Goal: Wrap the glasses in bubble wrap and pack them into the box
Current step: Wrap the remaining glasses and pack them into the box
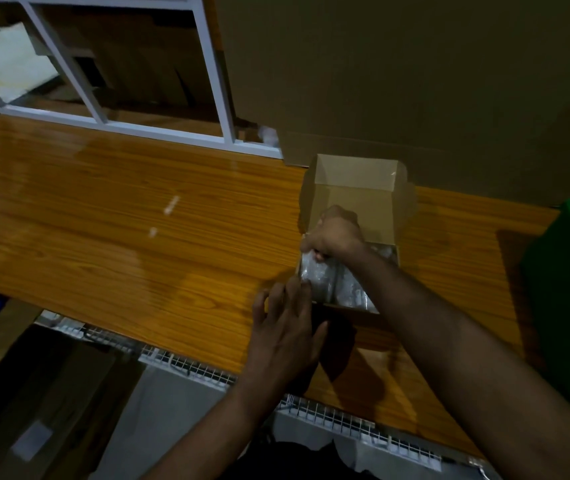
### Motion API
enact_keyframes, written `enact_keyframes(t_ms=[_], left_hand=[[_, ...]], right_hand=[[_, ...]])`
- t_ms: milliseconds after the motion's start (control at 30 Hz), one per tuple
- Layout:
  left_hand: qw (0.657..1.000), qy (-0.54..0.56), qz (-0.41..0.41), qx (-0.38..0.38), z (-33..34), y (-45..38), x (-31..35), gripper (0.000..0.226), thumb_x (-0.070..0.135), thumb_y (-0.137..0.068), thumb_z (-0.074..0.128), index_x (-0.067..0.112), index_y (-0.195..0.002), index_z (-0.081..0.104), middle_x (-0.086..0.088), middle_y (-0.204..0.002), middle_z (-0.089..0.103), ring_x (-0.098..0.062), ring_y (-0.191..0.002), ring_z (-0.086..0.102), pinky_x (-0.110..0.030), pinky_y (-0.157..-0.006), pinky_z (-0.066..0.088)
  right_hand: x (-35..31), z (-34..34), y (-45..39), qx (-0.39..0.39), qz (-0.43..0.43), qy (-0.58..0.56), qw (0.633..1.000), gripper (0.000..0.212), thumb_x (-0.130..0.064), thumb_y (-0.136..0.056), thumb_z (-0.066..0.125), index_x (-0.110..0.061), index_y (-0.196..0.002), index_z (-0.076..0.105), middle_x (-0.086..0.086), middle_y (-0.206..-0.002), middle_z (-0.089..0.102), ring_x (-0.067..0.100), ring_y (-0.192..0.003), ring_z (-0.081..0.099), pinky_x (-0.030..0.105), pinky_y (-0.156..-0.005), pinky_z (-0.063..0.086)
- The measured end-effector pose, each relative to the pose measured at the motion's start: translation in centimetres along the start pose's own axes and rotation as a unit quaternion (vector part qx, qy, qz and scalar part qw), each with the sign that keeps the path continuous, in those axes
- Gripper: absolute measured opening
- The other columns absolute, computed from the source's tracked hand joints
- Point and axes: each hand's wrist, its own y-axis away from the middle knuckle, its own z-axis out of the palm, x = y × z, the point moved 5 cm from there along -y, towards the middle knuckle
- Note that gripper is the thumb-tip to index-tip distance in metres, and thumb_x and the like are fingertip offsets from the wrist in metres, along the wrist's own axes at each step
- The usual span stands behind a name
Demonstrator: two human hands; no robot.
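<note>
You seat a wrapped glass in the box.
Your left hand (285, 327), fingers straight and relaxed, steadies the box (356, 195) at its near-left corner; your right hand (334, 233) reaches down from above, fingers curled on the bubble-wrapped glass (318, 277), which sits inside against the left wall, probably to keep it snug.

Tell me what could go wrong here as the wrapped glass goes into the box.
1. The right hand pushes a wrapped glass in beside another bundle; forcing it might knock glass on glass.
2. The box has only the left hand's straight fingers at its near corner, so it may slide on the glossy table.
</note>
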Motion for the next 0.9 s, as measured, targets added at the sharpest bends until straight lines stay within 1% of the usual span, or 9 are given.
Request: enact_keyframes(t_ms=[100, 233, 300, 433, 533, 600, 733, 800, 900], left_hand=[[1.000, -0.004, -0.011, 0.004, 0.1, 0.1, -0.4, 0.066, 0.056, -0.089, 0.053, 0.008, -0.134, 0.055, -0.017, -0.143, 0.047, -0.033, -0.127, 0.037, -0.046, -0.102, 0.029], [1.000, 0.015, -0.022, -0.003, 0.0, -0.5, -0.3, 0.066, 0.057, -0.090, 0.046, 0.006, -0.130, 0.058, -0.017, -0.145, 0.045, -0.032, -0.128, 0.036, -0.046, -0.102, 0.028], [0.999, 0.024, -0.025, -0.002, -0.1, -0.7, -0.4, 0.064, 0.057, -0.090, 0.044, 0.007, -0.128, 0.059, -0.017, -0.147, 0.044, -0.033, -0.130, 0.036, -0.047, -0.102, 0.028], [0.999, 0.031, -0.017, -0.001, -0.1, -0.5, -0.8, 0.061, 0.057, -0.092, 0.044, 0.009, -0.127, 0.060, -0.019, -0.149, 0.040, -0.035, -0.132, 0.035, -0.047, -0.103, 0.028], [1.000, 0.027, -0.010, -0.004, 0.0, -0.4, -0.8, 0.059, 0.056, -0.093, 0.042, 0.010, -0.124, 0.060, -0.020, -0.150, 0.040, -0.036, -0.132, 0.035, -0.048, -0.102, 0.029], [1.000, 0.018, -0.006, 0.003, 0.0, -0.4, -0.8, 0.058, 0.056, -0.093, 0.042, 0.010, -0.125, 0.060, -0.020, -0.149, 0.041, -0.036, -0.131, 0.036, -0.048, -0.102, 0.029], [1.000, 0.010, -0.001, 0.021, -0.4, -0.5, -0.8, 0.061, 0.055, -0.092, 0.044, 0.013, -0.135, 0.055, -0.020, -0.147, 0.043, -0.035, -0.128, 0.038, -0.047, -0.100, 0.030], [1.000, 0.010, -0.004, 0.023, -0.4, -0.4, -0.8, 0.059, 0.054, -0.092, 0.045, 0.014, -0.135, 0.056, -0.020, -0.146, 0.045, -0.036, -0.127, 0.038, -0.047, -0.099, 0.030], [1.000, 0.002, -0.001, 0.012, -0.1, -0.3, -0.8, 0.058, 0.055, -0.092, 0.043, 0.013, -0.130, 0.058, -0.020, -0.146, 0.046, -0.035, -0.128, 0.038, -0.047, -0.100, 0.030]], right_hand=[[0.5, -0.2, 0.5, 0.013, -0.028, -0.034, 0.999, 0.017, -0.004, -0.074, 0.085, 0.000, -0.079, 0.070, 0.019, -0.070, 0.073, 0.021, -0.057, 0.072, 0.042, -0.060, 0.063], [1.8, -1.3, 1.6, -0.038, -0.101, -0.134, 0.985, 0.011, -0.001, -0.085, 0.072, -0.006, -0.094, 0.070, 0.014, -0.077, 0.072, 0.021, -0.060, 0.071, 0.030, -0.055, 0.059], [2.1, -1.6, 2.0, -0.050, -0.173, -0.075, 0.981, 0.016, -0.003, -0.087, 0.068, -0.012, -0.099, 0.074, 0.009, -0.078, 0.072, 0.023, -0.068, 0.072, 0.031, -0.062, 0.062], [1.4, -0.5, 2.5, -0.002, -0.297, 0.140, 0.945, 0.015, -0.020, -0.090, 0.071, -0.022, -0.103, 0.078, -0.014, -0.097, 0.067, -0.006, -0.072, 0.053, 0.017, -0.069, 0.049], [1.3, -0.4, 2.4, 0.040, -0.282, 0.135, 0.949, 0.008, -0.027, -0.087, 0.074, -0.026, -0.094, 0.079, -0.014, -0.094, 0.055, 0.001, -0.081, 0.052, 0.031, -0.073, 0.049], [1.2, -0.4, 2.0, 0.057, -0.267, 0.164, 0.948, 0.007, -0.034, -0.086, 0.074, -0.031, -0.091, 0.078, -0.011, -0.096, 0.051, 0.011, -0.092, 0.053, 0.034, -0.075, 0.049], [1.6, 0.1, 1.5, 0.050, -0.229, 0.300, 0.925, 0.032, -0.054, -0.094, 0.056, -0.029, -0.093, 0.076, -0.003, -0.101, 0.042, 0.022, -0.106, 0.045, 0.041, -0.083, 0.046], [2.0, 0.3, 1.4, 0.052, -0.206, 0.327, 0.921, 0.043, -0.061, -0.095, 0.049, -0.027, -0.091, 0.074, 0.000, -0.103, 0.043, 0.023, -0.107, 0.043, 0.044, -0.089, 0.044], [2.0, 0.5, 1.0, 0.059, -0.182, 0.337, 0.922, 0.044, -0.064, -0.092, 0.050, -0.029, -0.087, 0.075, 0.004, -0.112, 0.048, 0.025, -0.112, 0.043, 0.047, -0.094, 0.043]])
